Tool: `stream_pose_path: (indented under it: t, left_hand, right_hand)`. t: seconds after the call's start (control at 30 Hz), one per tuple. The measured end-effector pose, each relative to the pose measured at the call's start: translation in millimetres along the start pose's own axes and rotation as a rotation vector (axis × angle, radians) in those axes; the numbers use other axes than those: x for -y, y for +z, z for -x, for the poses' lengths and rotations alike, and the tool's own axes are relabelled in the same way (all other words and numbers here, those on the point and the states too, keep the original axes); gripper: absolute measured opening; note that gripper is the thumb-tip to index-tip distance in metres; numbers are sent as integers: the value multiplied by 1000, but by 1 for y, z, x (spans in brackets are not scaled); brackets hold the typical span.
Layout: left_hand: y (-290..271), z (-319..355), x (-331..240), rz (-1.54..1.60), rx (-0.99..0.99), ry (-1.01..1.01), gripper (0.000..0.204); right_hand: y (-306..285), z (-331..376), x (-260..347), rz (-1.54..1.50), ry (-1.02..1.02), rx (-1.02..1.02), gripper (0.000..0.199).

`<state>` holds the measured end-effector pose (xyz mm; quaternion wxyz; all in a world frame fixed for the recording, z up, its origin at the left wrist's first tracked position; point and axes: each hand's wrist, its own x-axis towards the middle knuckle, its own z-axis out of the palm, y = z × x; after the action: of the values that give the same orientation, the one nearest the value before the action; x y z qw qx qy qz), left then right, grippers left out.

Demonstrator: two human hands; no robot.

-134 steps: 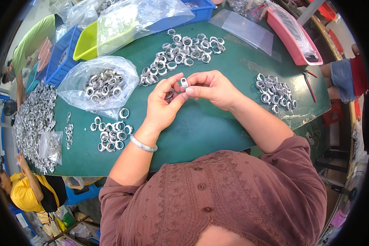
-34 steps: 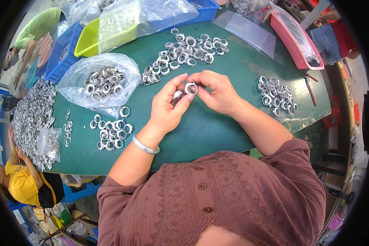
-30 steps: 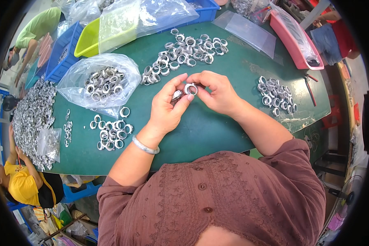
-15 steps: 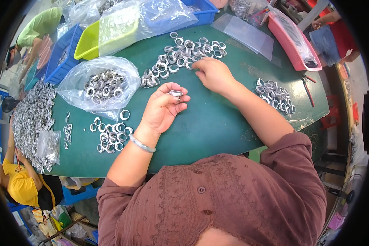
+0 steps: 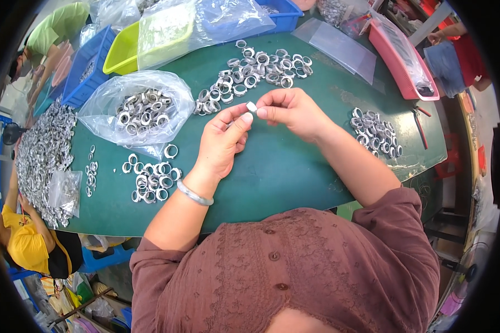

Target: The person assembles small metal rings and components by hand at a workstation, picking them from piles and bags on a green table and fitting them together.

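Observation:
In front of my chest, my left hand [image 5: 221, 141] and my right hand [image 5: 293, 114] meet fingertip to fingertip. Between them a small bright metal ring [image 5: 251, 106] is pinched by thumbs and forefingers, seen partly and washed out by glare. The left hand's curled fingers may hide another ring; I cannot make that out. Just beyond the hands spreads a loose heap of silver rings [image 5: 261, 67]. A clear plastic bag [image 5: 178, 94] with many more rings lies to the left, and a smaller cluster of rings [image 5: 151, 182] sits beside my left forearm.
More rings [image 5: 375, 133] lie right of my right forearm, near red-handled pliers [image 5: 420, 126]. A large pile of metal parts [image 5: 39, 155] covers the table's left end, where a person in yellow [image 5: 30, 244] works. Green, blue and pink bins [image 5: 397, 55] line the far side.
My right hand has come back from the far heap to meet my left hand. The ring in the left fingers is turned and now touched by both hands.

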<state>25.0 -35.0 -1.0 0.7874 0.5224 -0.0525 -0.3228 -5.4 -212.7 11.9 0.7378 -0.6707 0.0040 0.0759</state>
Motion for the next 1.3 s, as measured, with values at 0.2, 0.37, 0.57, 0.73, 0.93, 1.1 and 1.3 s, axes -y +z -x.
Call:
stream_pose_path:
  t: [0.2, 0.37, 0.57, 0.73, 0.93, 1.1, 1.3]
  left_hand:
    - [3, 3, 3, -224, 4, 243, 28]
    - [-4, -2, 11, -492, 15, 538, 32]
    - [-6, -4, 13, -602, 31, 632, 34]
    - [-3, -1, 11, -667, 34, 679, 37]
    - [-3, 1, 2, -138, 77, 184, 30]
    - [-9, 0, 1, 26, 207, -36, 25]
    - [-5, 2, 3, 27, 260, 153, 23]
  right_hand:
    - [3, 8, -10, 84, -205, 43, 11]
    - [3, 12, -7, -58, -148, 79, 13]
    - [6, 16, -3, -137, -117, 87, 15]
    - [4, 13, -7, -108, -220, 94, 12]
    - [2, 13, -4, 380, -603, -12, 11]
    - [5, 12, -3, 770, -889, -82, 18]
    - [10, 16, -4, 591, -764, -190, 38]
